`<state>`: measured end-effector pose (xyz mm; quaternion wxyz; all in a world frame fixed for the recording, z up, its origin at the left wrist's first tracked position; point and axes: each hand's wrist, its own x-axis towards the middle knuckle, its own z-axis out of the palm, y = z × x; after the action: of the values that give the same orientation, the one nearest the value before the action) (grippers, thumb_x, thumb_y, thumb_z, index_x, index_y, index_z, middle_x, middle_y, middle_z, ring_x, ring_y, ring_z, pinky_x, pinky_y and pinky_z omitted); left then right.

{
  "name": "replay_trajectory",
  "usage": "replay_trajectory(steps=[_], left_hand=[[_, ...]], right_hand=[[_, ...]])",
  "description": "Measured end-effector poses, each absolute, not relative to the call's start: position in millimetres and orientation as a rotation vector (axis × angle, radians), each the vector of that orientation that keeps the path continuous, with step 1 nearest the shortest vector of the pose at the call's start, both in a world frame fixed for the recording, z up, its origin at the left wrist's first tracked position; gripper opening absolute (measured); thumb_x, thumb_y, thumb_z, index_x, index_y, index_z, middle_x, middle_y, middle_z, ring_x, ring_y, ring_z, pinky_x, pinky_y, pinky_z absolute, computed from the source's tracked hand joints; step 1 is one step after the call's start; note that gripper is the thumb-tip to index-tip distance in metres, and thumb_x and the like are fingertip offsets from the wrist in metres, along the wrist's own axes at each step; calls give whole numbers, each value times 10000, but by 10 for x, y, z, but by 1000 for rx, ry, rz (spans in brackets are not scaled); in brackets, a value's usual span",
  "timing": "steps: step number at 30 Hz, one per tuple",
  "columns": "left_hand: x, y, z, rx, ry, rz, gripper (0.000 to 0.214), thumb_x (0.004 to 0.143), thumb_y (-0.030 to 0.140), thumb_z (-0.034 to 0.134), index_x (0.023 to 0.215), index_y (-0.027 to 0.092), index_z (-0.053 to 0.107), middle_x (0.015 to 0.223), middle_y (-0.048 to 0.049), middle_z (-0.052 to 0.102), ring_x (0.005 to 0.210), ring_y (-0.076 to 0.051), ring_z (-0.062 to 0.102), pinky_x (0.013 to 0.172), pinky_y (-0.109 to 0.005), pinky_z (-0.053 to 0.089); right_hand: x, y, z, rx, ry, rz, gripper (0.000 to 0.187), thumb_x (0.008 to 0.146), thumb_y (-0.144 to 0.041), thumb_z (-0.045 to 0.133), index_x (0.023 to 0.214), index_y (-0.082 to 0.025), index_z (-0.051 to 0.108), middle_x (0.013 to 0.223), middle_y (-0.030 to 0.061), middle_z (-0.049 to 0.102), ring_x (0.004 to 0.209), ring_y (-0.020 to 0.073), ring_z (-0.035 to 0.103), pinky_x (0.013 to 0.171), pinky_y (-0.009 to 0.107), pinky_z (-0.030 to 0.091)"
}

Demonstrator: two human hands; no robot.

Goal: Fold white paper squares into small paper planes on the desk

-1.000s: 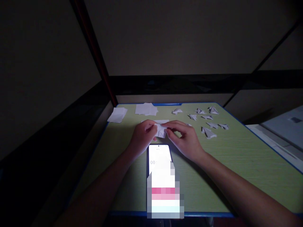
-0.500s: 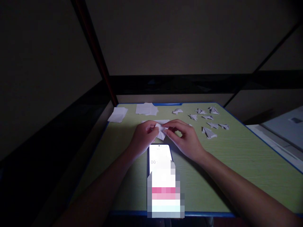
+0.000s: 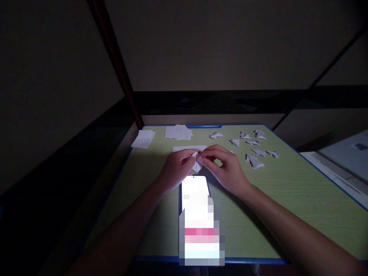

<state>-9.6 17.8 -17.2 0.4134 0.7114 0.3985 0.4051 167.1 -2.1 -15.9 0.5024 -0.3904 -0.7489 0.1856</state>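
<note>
A small folded piece of white paper [image 3: 197, 165] is pinched between both hands, just above the top end of a lit phone [image 3: 195, 191]. My left hand [image 3: 178, 165] is closed on its left side, thumb over the front. The thumb and fingertips of my right hand [image 3: 222, 165] grip its right edge. Creases run down the face of the paper; its back is hidden. Behind the hands lies a flat white sheet [image 3: 188, 148], partly covered by them.
Two stacks of white paper, one at the far left [image 3: 143, 138] and one at the back [image 3: 176, 132], lie on the green table [image 3: 138, 226]. Several folded paper pieces [image 3: 254, 161] are spread at the back right. A pale panel [image 3: 345, 153] stands beyond the right edge.
My left hand has shifted slightly, its thumb now further over the paper. The folded piece looks narrower, with its left side covered. My right hand keeps nearly the same place.
</note>
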Motion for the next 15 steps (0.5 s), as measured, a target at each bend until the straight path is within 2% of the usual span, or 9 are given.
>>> replay_trajectory(steps=[6,15], left_hand=[[-78,159,-143,1816,954,1022,283,868,212,503,989,80,722,720,-32,660,463,-64,554,418,-160,393],[-71,141,-139,1764,979,988,337,869,211,530,1141,58,657,614,1,616,457,-90,544,421,-181,408]], right_hand=[[1669,-14,-172,-962,-1787,486,33,883,-196,704,897,-179,729,847,40,687,722,147,605,653,282,477],[1661,16,-220,-1009,-1651,692,125,877,-299,709,886,-179,676,807,30,688,670,147,589,618,285,461]])
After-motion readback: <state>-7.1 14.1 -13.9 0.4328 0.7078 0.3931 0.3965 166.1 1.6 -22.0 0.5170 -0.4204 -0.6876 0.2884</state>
